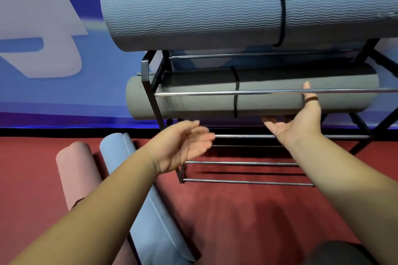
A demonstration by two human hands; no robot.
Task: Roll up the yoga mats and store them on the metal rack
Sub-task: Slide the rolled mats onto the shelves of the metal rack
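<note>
A black metal rack [148,84] with chrome rails stands against the wall. A rolled light-blue mat [193,13] with a black strap lies on its top tier. A rolled grey-green mat [193,101], also strapped, lies on the middle tier. My right hand [301,120] is palm up under the right part of this grey-green mat, fingers straight, one fingertip showing above the front rail. My left hand [183,146] hovers open and blurred in front of the rack, below that mat, touching nothing. On the floor at the left lie a rolled blue mat [155,211] and a rolled pink mat [79,174].
The rack's lower tiers [247,163] hold only bare chrome rails. Red carpet [247,217] covers the floor in front. A blue wall with large pale lettering [43,38] runs behind the rack. A dark shape [336,254] sits at the bottom right edge.
</note>
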